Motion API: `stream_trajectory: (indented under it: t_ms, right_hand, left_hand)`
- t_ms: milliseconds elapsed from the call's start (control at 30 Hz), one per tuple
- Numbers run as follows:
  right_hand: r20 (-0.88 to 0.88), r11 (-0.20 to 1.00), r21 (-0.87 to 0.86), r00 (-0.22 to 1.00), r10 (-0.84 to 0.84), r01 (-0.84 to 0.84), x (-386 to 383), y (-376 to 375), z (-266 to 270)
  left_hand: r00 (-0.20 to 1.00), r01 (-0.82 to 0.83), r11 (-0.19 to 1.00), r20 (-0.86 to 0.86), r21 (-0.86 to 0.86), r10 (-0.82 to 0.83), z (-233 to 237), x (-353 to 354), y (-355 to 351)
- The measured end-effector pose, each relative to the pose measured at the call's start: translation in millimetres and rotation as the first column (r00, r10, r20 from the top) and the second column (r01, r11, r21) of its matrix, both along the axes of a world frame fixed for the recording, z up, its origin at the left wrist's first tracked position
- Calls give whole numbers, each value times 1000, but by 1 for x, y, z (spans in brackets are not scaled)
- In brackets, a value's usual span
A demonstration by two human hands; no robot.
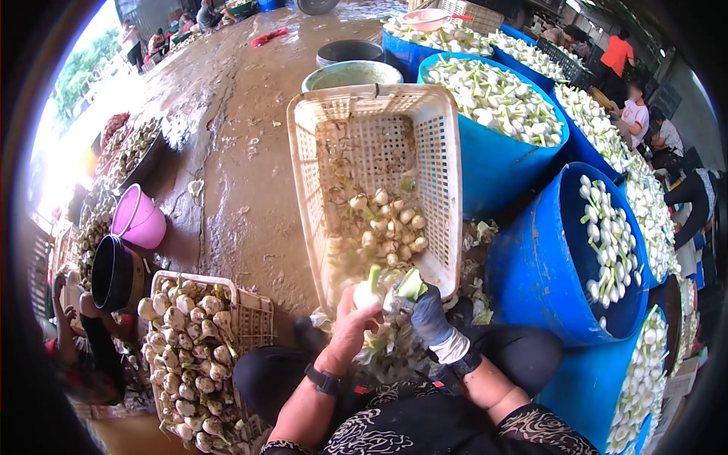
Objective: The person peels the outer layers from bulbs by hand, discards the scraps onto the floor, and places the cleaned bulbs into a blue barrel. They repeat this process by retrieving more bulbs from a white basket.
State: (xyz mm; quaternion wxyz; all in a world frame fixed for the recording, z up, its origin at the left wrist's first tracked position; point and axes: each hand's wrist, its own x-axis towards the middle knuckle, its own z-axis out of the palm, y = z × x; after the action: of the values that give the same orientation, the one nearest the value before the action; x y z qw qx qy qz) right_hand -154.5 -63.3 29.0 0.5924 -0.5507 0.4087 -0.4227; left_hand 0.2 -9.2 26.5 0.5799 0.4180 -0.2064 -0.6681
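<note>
In the head view, the left hand (355,324) curls its bare fingers around a white bulb (368,294), its green stem upward, above the near end of a pale plastic crate (299,152); the gloved right hand (432,318) is closed by a green leaf piece (412,285), though whether it also grips a blade I cannot tell. A light, steady hold on the smooth round flesh should avoid bruising it, with bare fingertips best kept clear of the gloved side. The crate's lattice walls are stiff and mud-stained; the bulbs inside (390,227) look dull, knobbly and cream-brown, while limp, papery scraps (387,349) lie below the hands and glossy white bulbs (607,243) line a smooth blue barrel (523,250)
</note>
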Motion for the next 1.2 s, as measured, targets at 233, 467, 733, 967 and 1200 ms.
stream_trajectory:
  t_ms: [233,467,733,967,1200]
  right_hand:
    - [-460,957,-262,856,-235,122,-16,-11,-39]
    - [-363,967,-154,922,135,-202,-19,8,-5]
    - [-476,863,-495,862,-177,-96,-8,16,-8]
    - [-260,964,-254,955,-141,73,-15,2,-15]
    - [-267,944,-329,962,-59,-33,-17,4,7]
  left_hand:
    - [988,-73,992,-140,-103,58,13,-3,7]
    - [998,-67,997,6,-24,67,2,2,8]
    - [771,-113,985,613,-132,171,-20,-13,6]
    - [997,78,996,-20,51,-77,12,-1,4]
    - [978,-98,995,184,-16,99,0,-11,4]
